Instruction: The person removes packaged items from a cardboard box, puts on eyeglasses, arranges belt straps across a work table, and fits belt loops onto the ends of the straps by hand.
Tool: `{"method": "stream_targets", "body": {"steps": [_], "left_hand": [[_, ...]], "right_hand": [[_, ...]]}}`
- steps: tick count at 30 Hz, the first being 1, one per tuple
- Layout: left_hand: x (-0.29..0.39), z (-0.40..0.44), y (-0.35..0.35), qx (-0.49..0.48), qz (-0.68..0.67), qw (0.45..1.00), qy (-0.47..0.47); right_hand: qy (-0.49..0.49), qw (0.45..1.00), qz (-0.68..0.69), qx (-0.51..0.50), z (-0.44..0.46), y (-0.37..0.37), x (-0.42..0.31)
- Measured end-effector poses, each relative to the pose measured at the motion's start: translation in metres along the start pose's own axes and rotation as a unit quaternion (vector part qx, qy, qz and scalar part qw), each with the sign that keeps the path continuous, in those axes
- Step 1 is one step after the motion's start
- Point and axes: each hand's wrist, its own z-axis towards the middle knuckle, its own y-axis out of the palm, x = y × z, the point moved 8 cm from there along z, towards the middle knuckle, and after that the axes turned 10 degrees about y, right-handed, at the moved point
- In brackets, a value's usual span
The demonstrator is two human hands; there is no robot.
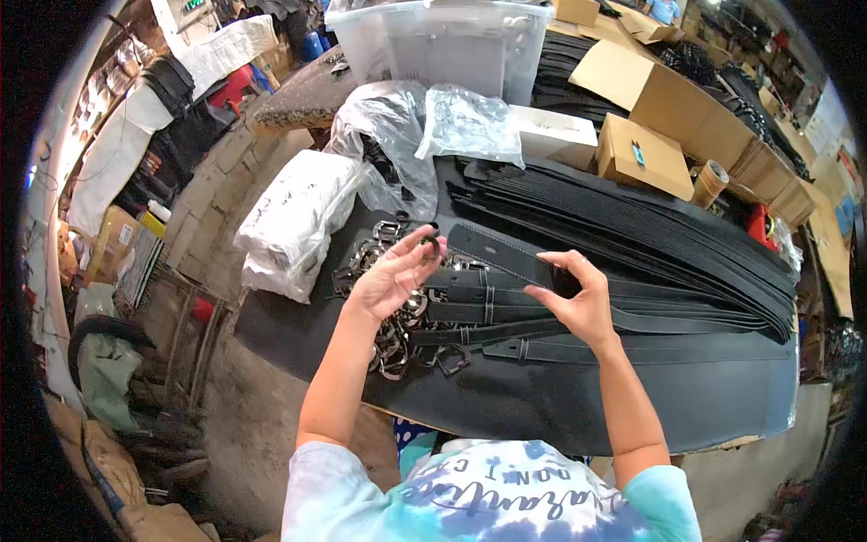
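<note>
Over the worktable, my right hand (579,296) pinches a black belt strap (492,254), whose broad end with a small slot and pale edge stitching points left. My left hand (397,278) is beside that end, its fingertips closed on a small black loop (433,242). A gap shows between the loop and the strap end. Below both hands lie several belts (542,350) with ends to the left. Shiny metal buckles (393,348) are heaped under and around my left hand, partly hidden by it.
A thick fan of black straps (623,235) spreads across the back and right of the black tabletop (578,406). A white wrapped bundle (298,212) stands at the left. Behind are a clear plastic bin (438,54), plastic bags (470,125), a cardboard box (643,158) and a tape roll (711,181).
</note>
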Motion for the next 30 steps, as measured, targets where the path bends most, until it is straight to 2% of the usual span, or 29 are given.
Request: {"method": "stream_targets", "body": {"steps": [5,10,14,18,23,26,28,29,30], "left_hand": [[-0.012,-0.01,0.016,0.013,-0.021,1.0,0.008],[-0.009,-0.011,0.009,0.036,0.082,0.995,0.045],[-0.015,-0.011,0.0,0.075,0.136,0.987,0.039],[-0.03,-0.014,0.008,0.074,0.11,0.991,-0.004],[-0.087,-0.021,0.015,0.118,-0.018,0.99,-0.079],[-0.098,-0.024,0.043,0.073,0.019,0.997,-0.008],[-0.09,-0.024,0.063,0.092,0.052,0.994,0.016],[-0.084,-0.026,0.057,0.115,0.116,0.985,0.048],[-0.074,-0.026,0.055,0.134,0.166,0.972,0.094]], "right_hand": [[-0.041,0.998,-0.045,0.017,-0.004,-0.001,-0.014],[-0.034,0.997,-0.063,0.003,-0.011,0.0,-0.015],[-0.045,0.995,-0.084,-0.03,-0.012,0.002,-0.019],[-0.053,0.993,-0.094,-0.041,-0.015,0.003,-0.022],[-0.043,0.996,-0.065,-0.048,-0.017,0.013,-0.011],[-0.09,0.992,-0.084,-0.035,-0.023,0.024,-0.001],[-0.077,0.993,-0.079,-0.037,-0.026,0.02,0.001],[-0.092,0.99,-0.105,-0.026,-0.032,0.017,-0.002],[-0.136,0.977,-0.154,0.051,-0.039,0.005,-0.016]]}}
